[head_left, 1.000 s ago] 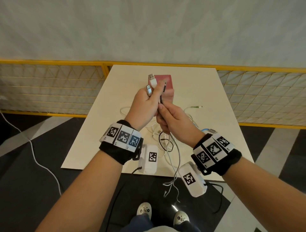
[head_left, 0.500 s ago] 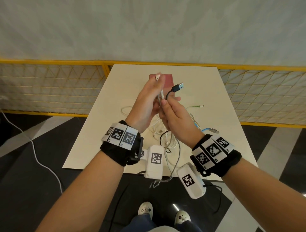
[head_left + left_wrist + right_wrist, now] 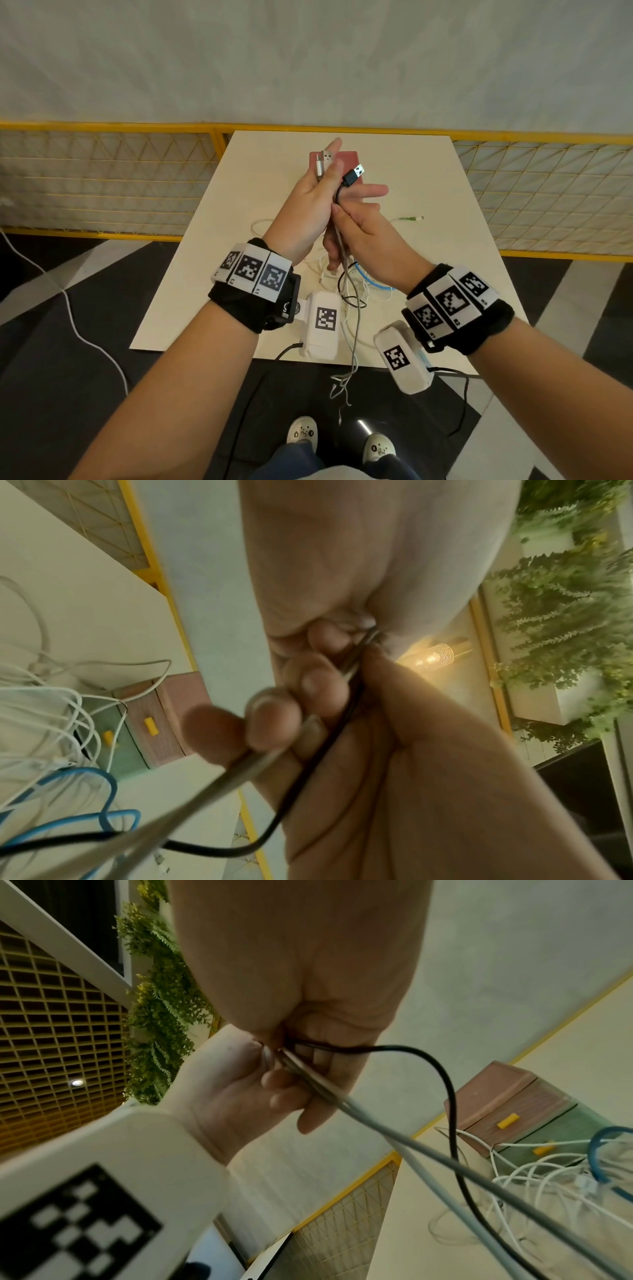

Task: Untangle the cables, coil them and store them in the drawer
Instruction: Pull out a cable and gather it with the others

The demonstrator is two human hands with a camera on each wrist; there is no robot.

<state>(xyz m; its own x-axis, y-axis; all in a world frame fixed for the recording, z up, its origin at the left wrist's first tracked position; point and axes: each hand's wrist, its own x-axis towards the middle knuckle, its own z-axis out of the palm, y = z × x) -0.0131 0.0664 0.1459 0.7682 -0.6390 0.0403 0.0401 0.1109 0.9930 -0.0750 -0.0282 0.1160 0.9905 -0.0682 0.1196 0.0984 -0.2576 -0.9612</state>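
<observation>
From the head view, your left hand (image 3: 308, 202) grips the grey cable (image 3: 356, 318) and a white one, two silver plugs standing above its fingers, while your right hand (image 3: 363, 229) pinches the black cable (image 3: 337, 197) just below its single plug; all three run lengthwise downward from both grips, toward the tangle on the table (image 3: 191, 274). In the left wrist view, curled fingers (image 3: 274, 715) close round the grey and black strands, which trail down-left. In the right wrist view, the black cable loops right, away from the grey pair, toward the drawer box (image 3: 507, 1099), which carries two yellow handles; one blue cable (image 3: 606, 1150) lies beside it.
</observation>
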